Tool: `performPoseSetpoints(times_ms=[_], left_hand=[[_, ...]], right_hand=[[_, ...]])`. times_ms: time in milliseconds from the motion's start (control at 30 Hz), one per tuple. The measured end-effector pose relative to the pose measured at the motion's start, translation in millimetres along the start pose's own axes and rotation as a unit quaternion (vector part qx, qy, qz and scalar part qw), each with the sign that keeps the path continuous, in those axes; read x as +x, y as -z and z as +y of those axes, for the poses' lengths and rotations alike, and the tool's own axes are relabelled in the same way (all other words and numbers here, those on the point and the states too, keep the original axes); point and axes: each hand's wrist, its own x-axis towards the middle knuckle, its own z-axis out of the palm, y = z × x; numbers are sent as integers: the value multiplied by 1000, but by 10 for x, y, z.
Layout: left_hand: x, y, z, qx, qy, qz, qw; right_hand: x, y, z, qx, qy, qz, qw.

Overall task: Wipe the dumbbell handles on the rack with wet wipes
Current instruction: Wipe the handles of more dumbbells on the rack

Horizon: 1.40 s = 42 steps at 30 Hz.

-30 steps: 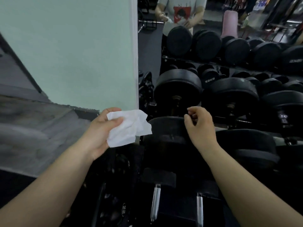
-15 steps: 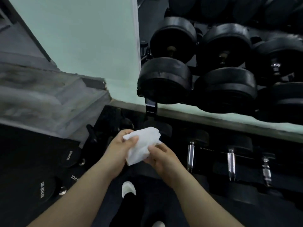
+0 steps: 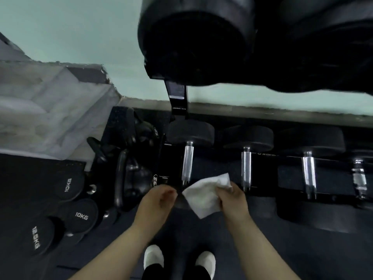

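I look down at the lowest rack tier, where several black dumbbells lie with chrome handles pointing toward me: a leftmost handle [image 3: 187,162], a second handle [image 3: 246,168] and a third handle [image 3: 308,174]. My right hand [image 3: 232,201] grips a white wet wipe [image 3: 203,196] just below the gap between the first two handles. My left hand [image 3: 159,201] hovers beside the wipe's left corner, fingers loosely curled, holding nothing. Neither hand touches a handle.
Large black dumbbells [image 3: 191,37] on the tier above overhang the lower row. Loose 10KG dumbbells [image 3: 82,215], a 12.5KG dumbbell [image 3: 36,239] and a kettlebell [image 3: 137,178] crowd the floor at left. Grey steps [image 3: 50,110] rise at far left. My white shoes [image 3: 153,257] stand below.
My view tipped down from the upper tiers to the bottom row. The wipe passed from my left hand to my right, and both hands dropped toward the low handles.
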Motion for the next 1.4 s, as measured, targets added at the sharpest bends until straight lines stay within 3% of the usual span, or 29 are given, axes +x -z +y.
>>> performPoseSetpoints(times_ms=[233, 467, 700, 967, 1067, 1200, 1333, 1400], left_hand=[[559, -555, -812, 100, -176, 68, 977], [803, -807, -1170, 13, -303, 156, 940], [854, -836, -1242, -27, -353, 165, 920], [869, -765, -1274, -26, -380, 156, 912], [882, -795, -1299, -39, -382, 165, 908], [911, -826, -1332, -46, -380, 176, 907], [930, -825, -1339, -53, -381, 179, 905], [938, -819, -1339, -58, -386, 177, 904]], right_hand=[[984, -174, 291, 36, 60, -11, 997], [1529, -603, 398, -32, 244, -52, 968], [1773, -799, 540, -251, 473, 26, 844], [1683, -800, 479, -466, 476, -51, 745], [1645, -730, 511, -484, 469, -100, 732], [1728, -729, 611, -530, 540, -66, 650], [1805, -794, 541, -523, 578, -21, 626], [1846, -845, 439, -509, 585, 3, 632]])
